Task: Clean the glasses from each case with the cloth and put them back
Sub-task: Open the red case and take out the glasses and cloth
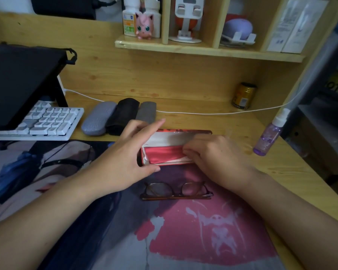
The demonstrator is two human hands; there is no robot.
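The red case (176, 147) is lying open on the table (281, 172), its lid tipped back toward the wall. The left hand (129, 154) is bracing the case's left end, fingers spread and thumb against the near rim, clasping nothing else. The right hand (213, 154) is curling over the case's right end, its fingertips (185, 151) pinching the edge of the pink cloth (164, 153) that is lying inside. The glasses (176, 190) are sitting folded on the mat (183, 240), just in front of the case and clear of both hands.

Judging by this, the task is barely starting: this pair is out, the cloth is only now being picked up, and wiping and returning are both left to do. Three more cases are waiting shut behind the left hand, side by side: a blue-grey case (98, 119), a black case (123, 115) and a grey case (146, 112).

Room looks fair. The mat in front is giving open space for wiping. The keyboard (43, 121) is sitting well to the left, and a spray bottle (269, 137) is standing near the table's right edge, where a wide swing of the right elbow could probably knock it. A white cable (203, 113) is running along the back, behind the cases.
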